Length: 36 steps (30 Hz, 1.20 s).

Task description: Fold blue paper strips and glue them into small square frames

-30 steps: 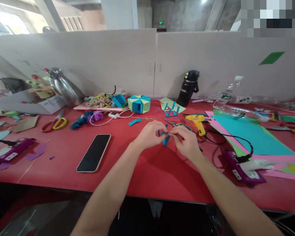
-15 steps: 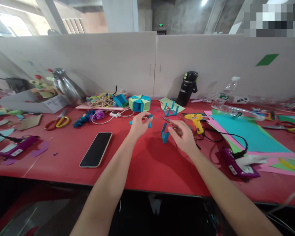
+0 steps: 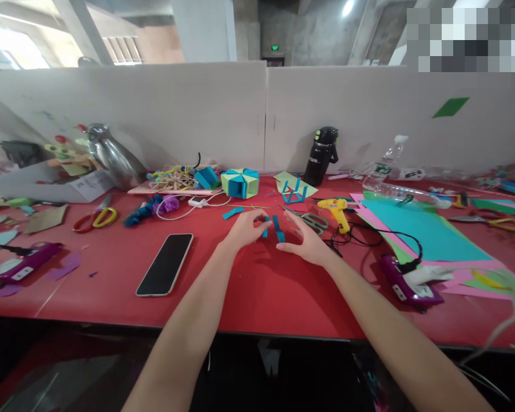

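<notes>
My left hand (image 3: 245, 230) pinches a small blue paper strip (image 3: 265, 230) at its fingertips, low over the red table (image 3: 261, 292). My right hand (image 3: 304, 242) is just to the right with fingers spread, its thumb at a folded blue paper piece (image 3: 278, 230) that stands on the table between the two hands. Another loose blue strip (image 3: 233, 213) lies a little behind my left hand. Further back, a frame of blue strips (image 3: 295, 193) rests on a pale green sheet.
A black phone (image 3: 165, 264) lies left of my forearm. Green-handled scissors (image 3: 316, 221), a yellow glue gun (image 3: 337, 209) and a purple glue gun (image 3: 405, 284) with cable sit to the right, beside teal paper (image 3: 424, 232). Black bottle (image 3: 321, 155) and green-blue paper box (image 3: 239, 182) stand by the partition.
Both hands held the folded blue piece together, then parted; my left hand reached back, picked up a small strip and brought it to the piece. My right hand opened beside it.
</notes>
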### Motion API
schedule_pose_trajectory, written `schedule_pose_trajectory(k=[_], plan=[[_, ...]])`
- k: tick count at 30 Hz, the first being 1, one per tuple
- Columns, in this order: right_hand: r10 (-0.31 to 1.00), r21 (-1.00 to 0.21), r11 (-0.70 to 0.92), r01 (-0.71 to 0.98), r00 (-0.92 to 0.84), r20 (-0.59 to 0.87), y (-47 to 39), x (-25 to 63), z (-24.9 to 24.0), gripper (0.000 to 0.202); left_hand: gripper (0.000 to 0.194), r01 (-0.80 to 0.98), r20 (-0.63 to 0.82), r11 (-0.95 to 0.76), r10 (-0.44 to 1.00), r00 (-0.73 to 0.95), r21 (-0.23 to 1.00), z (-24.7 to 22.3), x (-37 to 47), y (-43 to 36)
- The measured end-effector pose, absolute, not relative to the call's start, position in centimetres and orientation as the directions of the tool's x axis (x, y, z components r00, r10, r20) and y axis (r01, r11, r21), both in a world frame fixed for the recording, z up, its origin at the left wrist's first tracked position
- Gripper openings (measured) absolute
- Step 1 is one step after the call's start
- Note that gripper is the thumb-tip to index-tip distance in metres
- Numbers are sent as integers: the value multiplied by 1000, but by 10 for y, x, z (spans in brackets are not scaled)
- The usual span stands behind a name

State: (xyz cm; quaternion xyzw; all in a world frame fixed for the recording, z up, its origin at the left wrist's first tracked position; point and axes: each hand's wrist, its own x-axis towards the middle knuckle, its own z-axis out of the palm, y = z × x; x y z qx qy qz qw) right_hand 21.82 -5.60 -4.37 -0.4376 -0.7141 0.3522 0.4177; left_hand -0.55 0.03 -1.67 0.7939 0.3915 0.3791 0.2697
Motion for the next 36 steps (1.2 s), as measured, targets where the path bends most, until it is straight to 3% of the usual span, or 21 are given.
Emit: schedule_pose_trajectory(k=[8,13,17,25,36], plan=[[916,-881,386,274,-225,332,-45,215,-46,85,15,400,360,-598,770,527,694,-9,2,-9],[909,-830,411,377,-105,403,-44,214,-41,45,16,413,342,-597,768,542,688,-8,4,-10],[867,-760,478,440,-100,487,-48,216,-37,32,17,460,341,-590,786,515,664,-10,2,-8],[855,-711,469,523,-68,514,-46,219,-42,42,9,538,371,-555,829,418,634,-18,-1,1],[850,-739,480,473,-44,524,-50,216,-40,56,14,592,392,-536,844,367,601,-13,-1,-2]])
